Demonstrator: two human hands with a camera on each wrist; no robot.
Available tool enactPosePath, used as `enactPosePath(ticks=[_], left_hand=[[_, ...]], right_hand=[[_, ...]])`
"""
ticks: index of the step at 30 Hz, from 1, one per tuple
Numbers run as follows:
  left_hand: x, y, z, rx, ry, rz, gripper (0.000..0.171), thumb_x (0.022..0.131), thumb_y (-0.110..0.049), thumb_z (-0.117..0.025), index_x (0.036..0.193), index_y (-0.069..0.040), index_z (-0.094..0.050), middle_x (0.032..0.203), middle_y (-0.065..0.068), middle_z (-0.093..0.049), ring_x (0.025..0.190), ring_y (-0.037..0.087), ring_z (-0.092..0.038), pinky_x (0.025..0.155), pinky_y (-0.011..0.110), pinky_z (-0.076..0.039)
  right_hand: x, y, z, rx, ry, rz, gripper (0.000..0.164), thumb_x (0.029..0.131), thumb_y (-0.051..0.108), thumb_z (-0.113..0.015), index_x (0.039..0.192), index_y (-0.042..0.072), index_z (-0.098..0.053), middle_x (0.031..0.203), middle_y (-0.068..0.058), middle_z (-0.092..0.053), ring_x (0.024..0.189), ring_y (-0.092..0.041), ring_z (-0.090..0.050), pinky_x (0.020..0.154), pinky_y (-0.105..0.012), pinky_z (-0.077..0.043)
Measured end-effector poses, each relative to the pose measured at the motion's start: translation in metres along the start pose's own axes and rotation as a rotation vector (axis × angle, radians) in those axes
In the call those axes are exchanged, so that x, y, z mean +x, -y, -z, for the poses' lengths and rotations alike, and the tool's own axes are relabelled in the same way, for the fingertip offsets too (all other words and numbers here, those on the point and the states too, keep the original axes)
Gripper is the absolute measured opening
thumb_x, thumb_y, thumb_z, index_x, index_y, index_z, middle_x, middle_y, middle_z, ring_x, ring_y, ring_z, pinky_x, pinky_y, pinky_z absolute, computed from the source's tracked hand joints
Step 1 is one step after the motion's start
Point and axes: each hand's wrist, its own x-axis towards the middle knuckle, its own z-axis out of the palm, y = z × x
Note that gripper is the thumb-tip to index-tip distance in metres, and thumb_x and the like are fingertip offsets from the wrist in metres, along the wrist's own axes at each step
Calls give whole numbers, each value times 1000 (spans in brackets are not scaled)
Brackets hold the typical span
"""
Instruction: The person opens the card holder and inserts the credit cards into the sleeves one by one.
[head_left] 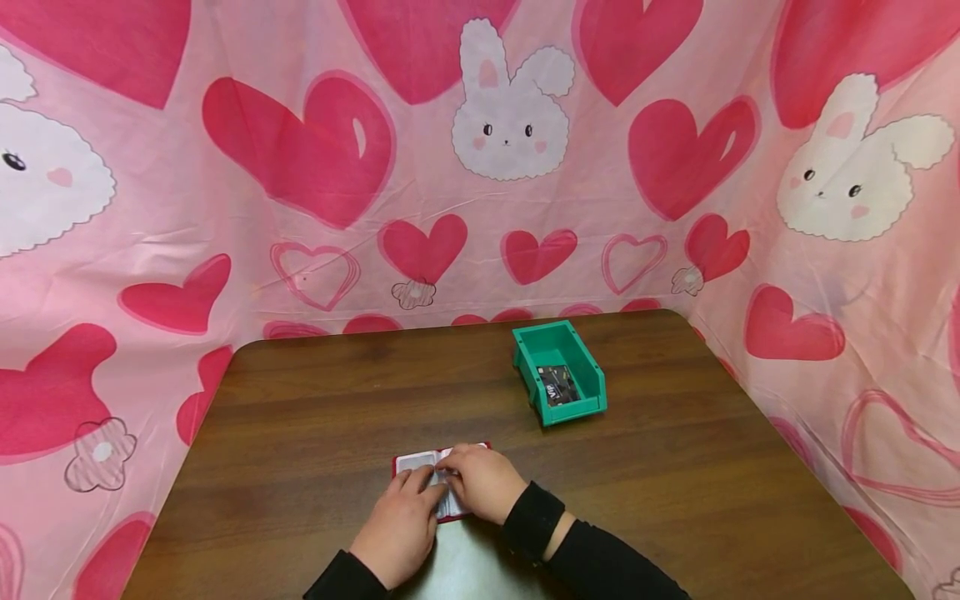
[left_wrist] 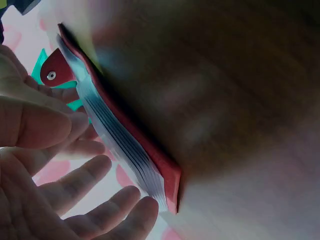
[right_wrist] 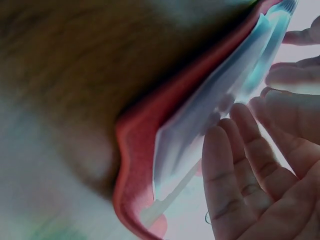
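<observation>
A red card holder (head_left: 418,460) with clear plastic sleeves (left_wrist: 120,135) lies spread on the table, a snap tab (left_wrist: 55,70) on its cover. My left hand (head_left: 401,517) rests over its left half, fingertips on the sleeves near the middle fold. From the right, my right hand (head_left: 483,483) reaches over the other half, its thumb and index fingertips close to the same fold. In the right wrist view the right hand's fingers (right_wrist: 220,170) lie fairly straight against the sleeves. The left hand's fingers (left_wrist: 82,182) spread along the page edges in the left wrist view.
A green open-front bin (head_left: 592,375) stands toward the back right of the brown wooden table (head_left: 300,442), with black cards (head_left: 558,385) inside. Behind and beside the table hangs a pink curtain (head_left: 420,192) with hearts and rabbits.
</observation>
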Motion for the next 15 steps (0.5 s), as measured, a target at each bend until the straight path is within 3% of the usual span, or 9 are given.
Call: enactPosePath(ticks=[7,15], left_hand=[[0,-2,-2,25,131,16,33,86,-14,-59,116,-22,-69,132,11,-55,113,47,-49,87,60,-44],[0,-2,-4,35,193,59,33,87,-16,-57,116,-24,-69,134,10,-55,117,47,-47,89,61,-42]], right_hand=[[0,-2,2,32,-1,-51,22,90,22,-63,111,17,-70,103,5,-67,95,-9,-62,88,-31,-50],[-1,-4,11,75,-11,-65,23,90,20,-64,111,14,-69,97,3,-66,84,-8,-60,83,-28,-51]])
